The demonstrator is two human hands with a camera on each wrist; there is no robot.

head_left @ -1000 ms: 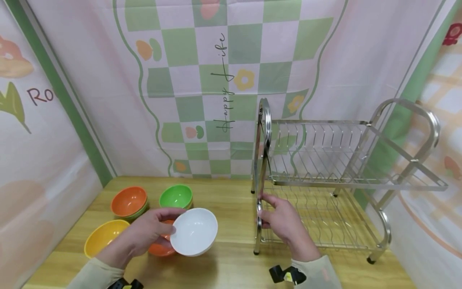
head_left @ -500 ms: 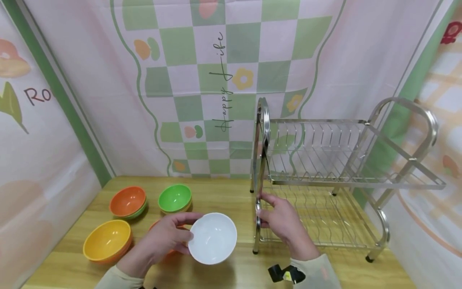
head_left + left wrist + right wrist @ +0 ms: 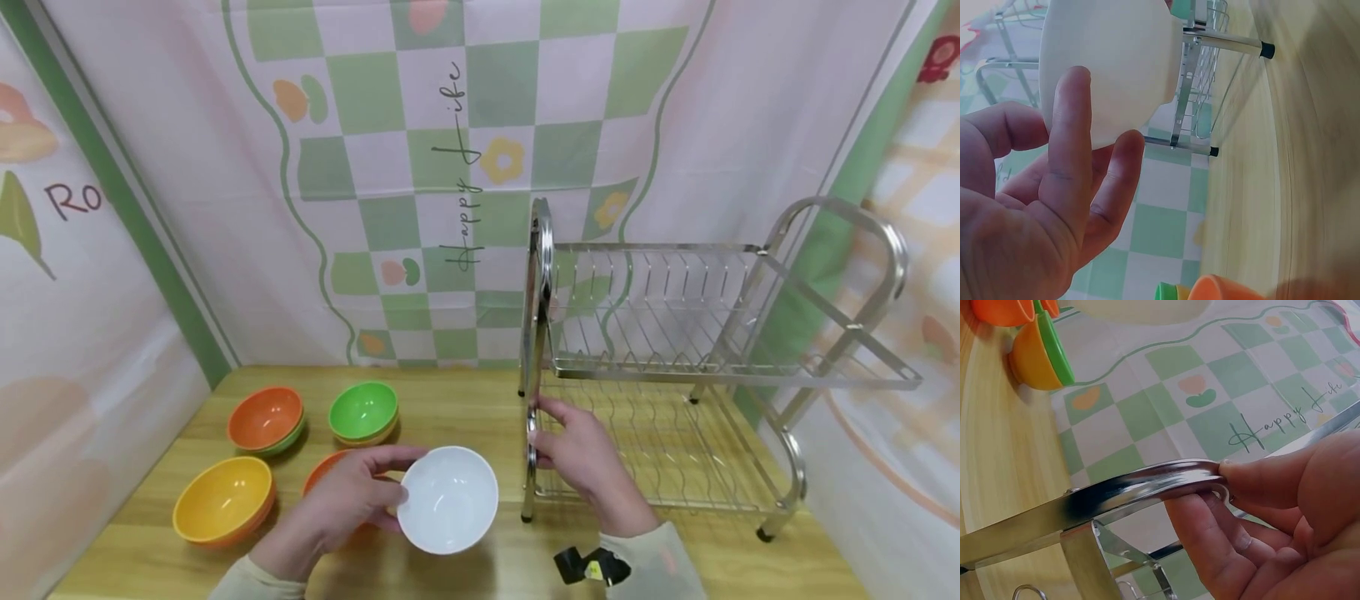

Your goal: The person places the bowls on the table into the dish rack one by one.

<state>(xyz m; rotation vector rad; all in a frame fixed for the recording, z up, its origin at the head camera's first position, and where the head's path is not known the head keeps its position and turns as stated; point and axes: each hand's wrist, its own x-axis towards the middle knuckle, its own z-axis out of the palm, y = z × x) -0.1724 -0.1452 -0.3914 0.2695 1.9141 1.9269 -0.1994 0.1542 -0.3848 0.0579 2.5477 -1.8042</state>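
two grips live, both sides loaded

left hand (image 3: pixel 348 504) pinches the round glossy white bowl (image 3: pixel 448 500) by its left edge, fingers against the outer wall. bowl sits in the air above the table, clear of it, base down, mouth up, just left of the rack's near left foot. not on the rack.

right hand (image 3: pixel 585 454) is clamped on the left side frame of the silver metal two-tier wire dish rack (image 3: pixel 735 380), thumb one side of the curved tube, fingers the other. rack stands upright on black-tipped feet.

left side of the wood-grain table (image 3: pixel 465 400): glossy orange bowl (image 3: pixel 266 415) nested in a light green bowl (image 3: pixel 287 442), bright green bowl (image 3: pixel 365 408) nested in a yellowish one, round yellow bowl (image 3: pixel 225 496) with orange showing under it. another orange bowl (image 3: pixel 319 470) is partly hidden by the left hand.

behind: white-and-green checked cloth (image 3: pixel 502 87), "happy life" lettering. black wrist device (image 3: pixel 570 567) at the right sleeve.
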